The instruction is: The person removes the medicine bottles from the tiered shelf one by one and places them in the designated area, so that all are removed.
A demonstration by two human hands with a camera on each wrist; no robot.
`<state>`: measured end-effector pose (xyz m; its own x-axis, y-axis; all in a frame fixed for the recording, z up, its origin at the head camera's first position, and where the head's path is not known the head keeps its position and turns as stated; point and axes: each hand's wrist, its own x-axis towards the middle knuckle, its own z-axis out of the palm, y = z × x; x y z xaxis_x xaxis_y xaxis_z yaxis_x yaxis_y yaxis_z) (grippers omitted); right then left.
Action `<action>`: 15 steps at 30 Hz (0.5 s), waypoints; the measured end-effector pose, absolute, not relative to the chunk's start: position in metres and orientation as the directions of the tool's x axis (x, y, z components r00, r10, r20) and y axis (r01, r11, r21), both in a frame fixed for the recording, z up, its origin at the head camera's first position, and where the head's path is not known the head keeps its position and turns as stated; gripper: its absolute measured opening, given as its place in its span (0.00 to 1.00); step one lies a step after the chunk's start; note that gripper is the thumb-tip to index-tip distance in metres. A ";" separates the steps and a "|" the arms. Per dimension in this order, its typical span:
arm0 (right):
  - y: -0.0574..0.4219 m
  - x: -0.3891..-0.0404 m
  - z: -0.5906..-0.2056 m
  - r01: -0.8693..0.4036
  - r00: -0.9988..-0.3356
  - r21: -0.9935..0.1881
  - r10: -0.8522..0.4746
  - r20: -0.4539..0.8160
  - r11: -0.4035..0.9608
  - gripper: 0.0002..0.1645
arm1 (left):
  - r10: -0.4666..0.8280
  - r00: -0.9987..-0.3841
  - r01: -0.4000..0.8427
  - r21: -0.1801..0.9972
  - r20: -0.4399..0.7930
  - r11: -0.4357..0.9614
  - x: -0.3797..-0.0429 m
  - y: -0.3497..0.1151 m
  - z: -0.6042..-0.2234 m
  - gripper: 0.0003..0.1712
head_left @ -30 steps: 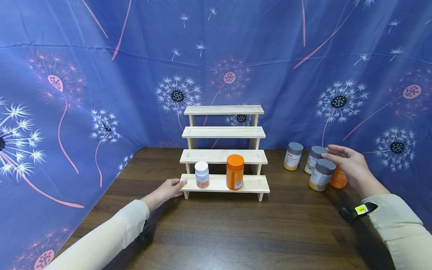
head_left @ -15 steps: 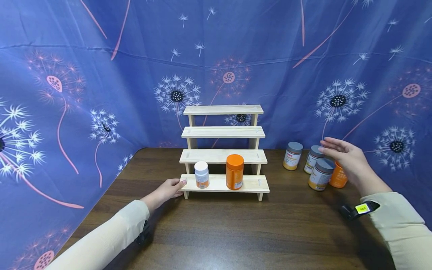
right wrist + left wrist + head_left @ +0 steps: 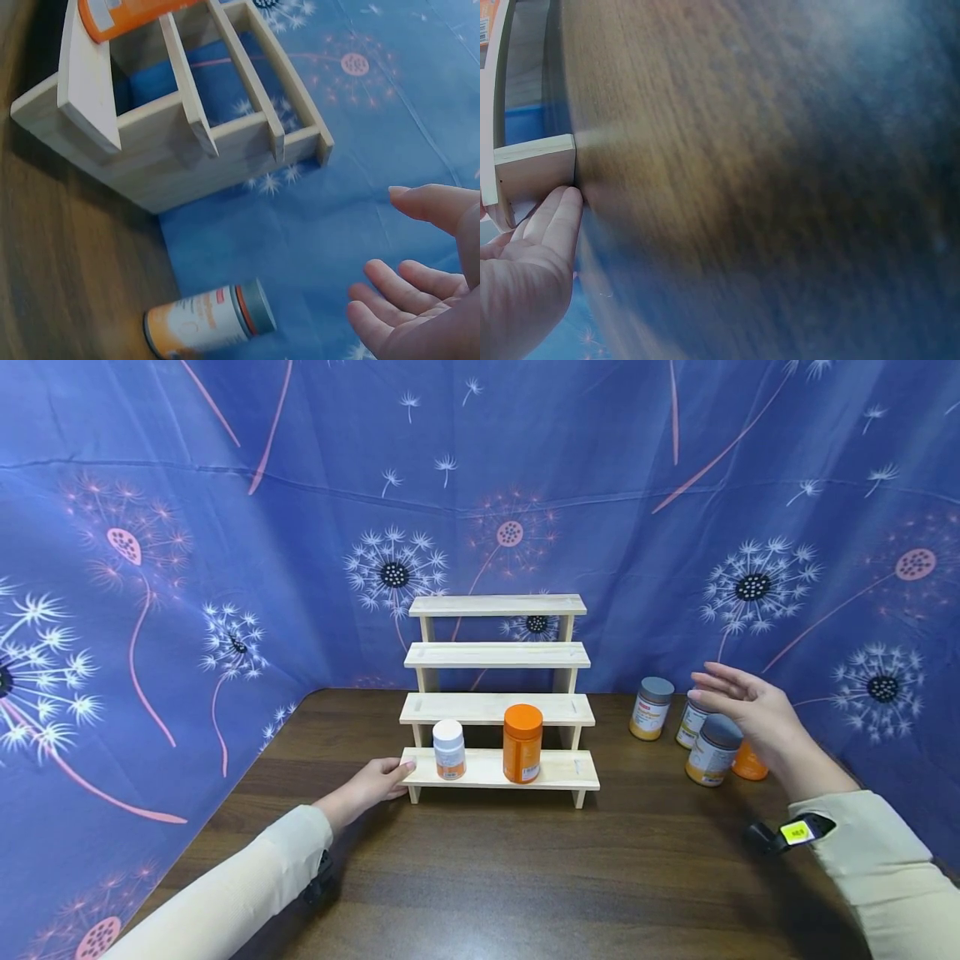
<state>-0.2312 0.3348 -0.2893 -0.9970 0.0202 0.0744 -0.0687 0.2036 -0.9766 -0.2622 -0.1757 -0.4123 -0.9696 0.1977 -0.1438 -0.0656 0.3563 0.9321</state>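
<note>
A pale wooden four-step stand (image 3: 498,654) stands mid-table. My left hand (image 3: 371,782) grips the left end of its lowest step, thumb on top; in the left wrist view its fingers (image 3: 561,225) lie against the stand's leg. A small white-capped bottle (image 3: 449,748) and an orange jar (image 3: 522,745) stand upright on that step. At the right, my right hand (image 3: 759,714) hovers with spread, relaxed fingers, holding nothing, above several jars. A grey-lidded jar (image 3: 713,752) is nearest below it; another orange jar (image 3: 750,763) is partly hidden behind.
Two more grey-lidded jars, a left one (image 3: 650,710) and a partly covered one (image 3: 691,727), stand near the back right. The dark wooden table (image 3: 480,868) meets a blue dandelion-patterned cloth (image 3: 600,527) at the back and sides.
My right hand has risen slightly and drifted left over the jars, away from the orange one. The left hand, the stand and the containers have stayed put.
</note>
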 end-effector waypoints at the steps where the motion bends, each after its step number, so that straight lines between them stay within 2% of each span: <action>1: 0.333 -0.231 -0.289 -0.070 -0.997 -0.972 0.019 0.076 0.225 0.47 | 0.195 -0.970 -0.070 0.933 -0.147 0.353 -0.262 -0.176 -0.413 0.27; 7: 0.320 -0.230 -0.294 -0.074 -0.997 -0.960 -0.031 0.068 0.271 0.47 | 0.208 -0.965 -0.075 0.929 -0.159 0.362 -0.262 -0.174 -0.413 0.28; 15: 0.293 -0.229 -0.297 -0.111 -0.992 -0.960 -0.085 0.091 0.259 0.47 | 0.206 -0.966 -0.071 0.928 -0.155 0.366 -0.260 -0.173 -0.411 0.28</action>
